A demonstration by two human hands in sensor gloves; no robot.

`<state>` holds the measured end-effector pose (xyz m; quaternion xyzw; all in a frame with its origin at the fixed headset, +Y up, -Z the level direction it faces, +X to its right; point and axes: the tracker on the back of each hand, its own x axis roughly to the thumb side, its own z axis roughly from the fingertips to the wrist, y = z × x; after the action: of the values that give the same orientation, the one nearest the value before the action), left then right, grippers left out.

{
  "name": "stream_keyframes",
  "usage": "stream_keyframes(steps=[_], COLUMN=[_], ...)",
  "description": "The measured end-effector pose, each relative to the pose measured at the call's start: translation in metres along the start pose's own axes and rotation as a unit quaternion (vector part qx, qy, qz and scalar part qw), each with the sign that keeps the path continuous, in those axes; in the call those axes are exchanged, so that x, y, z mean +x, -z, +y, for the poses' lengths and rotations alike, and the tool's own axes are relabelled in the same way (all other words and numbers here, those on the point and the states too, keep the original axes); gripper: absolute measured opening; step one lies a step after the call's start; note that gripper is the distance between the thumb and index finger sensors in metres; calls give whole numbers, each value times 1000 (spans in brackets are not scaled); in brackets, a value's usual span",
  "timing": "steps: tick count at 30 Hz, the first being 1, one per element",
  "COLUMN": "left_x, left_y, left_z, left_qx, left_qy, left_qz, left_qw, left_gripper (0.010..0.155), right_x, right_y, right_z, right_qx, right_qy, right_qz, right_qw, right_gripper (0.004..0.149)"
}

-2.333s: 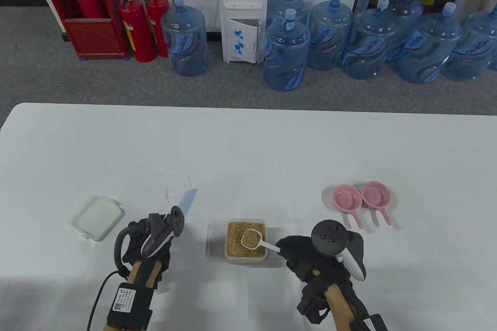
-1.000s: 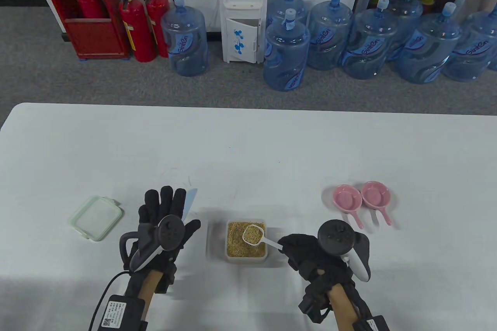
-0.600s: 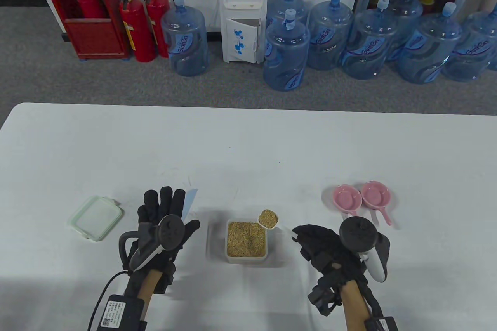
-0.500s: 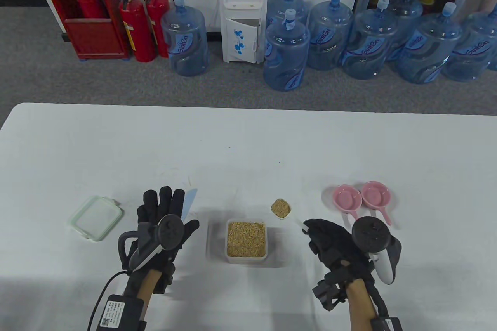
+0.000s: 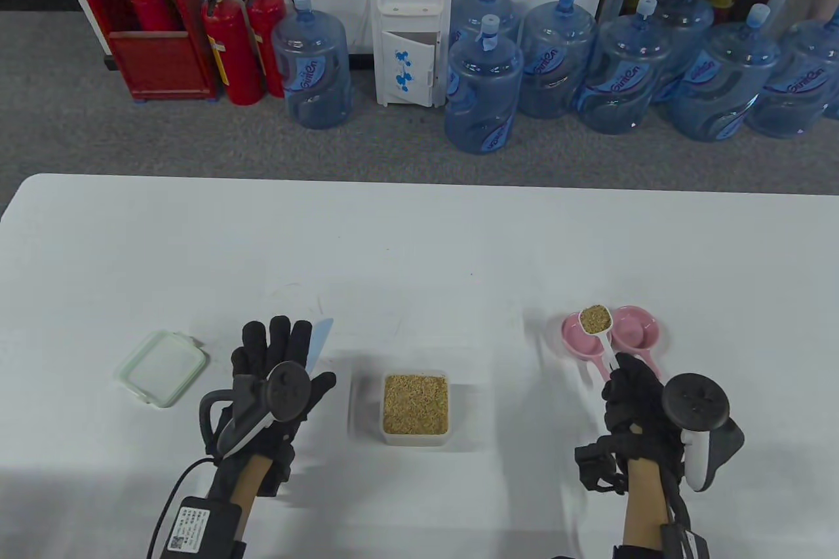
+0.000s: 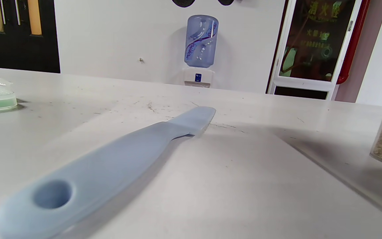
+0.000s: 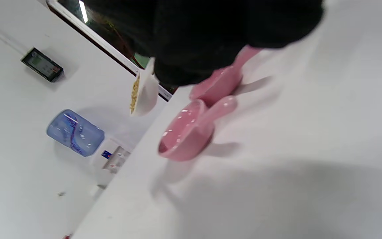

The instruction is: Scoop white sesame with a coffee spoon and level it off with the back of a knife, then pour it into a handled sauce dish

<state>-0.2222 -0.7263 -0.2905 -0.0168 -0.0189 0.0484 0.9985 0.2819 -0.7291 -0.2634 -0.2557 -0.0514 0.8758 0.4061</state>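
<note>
My right hand (image 5: 632, 388) grips the handle of the white coffee spoon (image 5: 596, 320), whose bowl is full of sesame and hovers over the left pink handled sauce dish (image 5: 577, 339). The right wrist view shows the spoon (image 7: 143, 93) above that dish (image 7: 186, 132). A second pink dish (image 5: 639, 329) sits beside it. The clear tub of sesame (image 5: 415, 405) stands at the table's middle front. My left hand (image 5: 278, 356) lies flat with straight fingers over the pale blue knife (image 5: 321, 336), which rests on the table (image 6: 118, 159).
A green-rimmed container lid (image 5: 161, 367) lies left of my left hand. Water bottles (image 5: 482, 87), a dispenser (image 5: 409, 15) and fire extinguishers (image 5: 229, 44) stand on the floor beyond the table's far edge.
My right hand lifted the filled spoon out of the tub and carried it right, to above the left pink dish. My left hand let go of the knife and now lies flat.
</note>
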Motion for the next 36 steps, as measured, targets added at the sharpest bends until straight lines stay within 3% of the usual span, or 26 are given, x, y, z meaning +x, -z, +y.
stream_keyframes(steps=[10, 19, 30, 36], left_x=[-1, 0, 5, 25], left_y=[0, 0, -1, -4], left_z=[0, 0, -2, -2], left_qx=[-2, -7, -7, -24], left_qy=[-4, -1, -2, -8], left_qz=[0, -2, -21, -75], left_qw=[1000, 1000, 1000, 997], left_gripper=[83, 84, 85, 89], right_x=[12, 17, 30, 52], right_y=[-2, -4, -13, -31], right_z=[14, 22, 19, 23], right_qx=[-54, -64, -92, -49], right_qy=[-194, -256, -256, -199], right_qz=[-15, -29, -72, -153], right_qw=[979, 964, 960, 967], right_gripper=[46, 47, 46, 44])
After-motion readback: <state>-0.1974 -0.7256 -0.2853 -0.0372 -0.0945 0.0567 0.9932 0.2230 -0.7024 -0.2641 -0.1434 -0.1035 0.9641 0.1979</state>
